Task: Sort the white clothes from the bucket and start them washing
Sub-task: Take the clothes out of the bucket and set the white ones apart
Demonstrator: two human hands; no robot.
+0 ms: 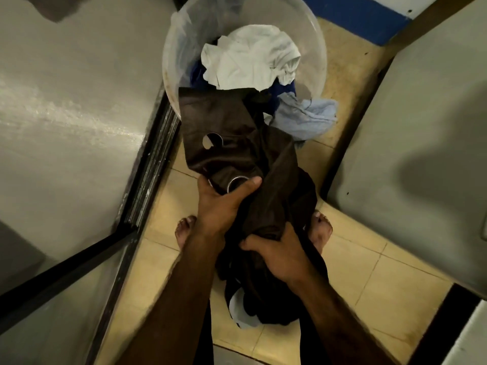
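A clear plastic bucket (171, 59) stands on the tiled floor ahead of me. Crumpled white cloth (250, 59) lies on top inside it, with dark blue cloth (196, 73) under it. A pale blue cloth (305, 117) hangs over the bucket's near rim. A long dark brown curtain with metal eyelets (232, 143) trails from the bucket toward me. My left hand (224, 204) grips its upper fold by an eyelet. My right hand (282, 256) grips the bunched lower part, which hangs between my bare feet.
A grey wall with a dark sliding-door track (147, 180) runs along the left. A grey appliance or cabinet side (408, 154) stands close on the right. The beige tiled floor (369, 272) forms a narrow strip between them. A blue band (369, 14) marks the far wall.
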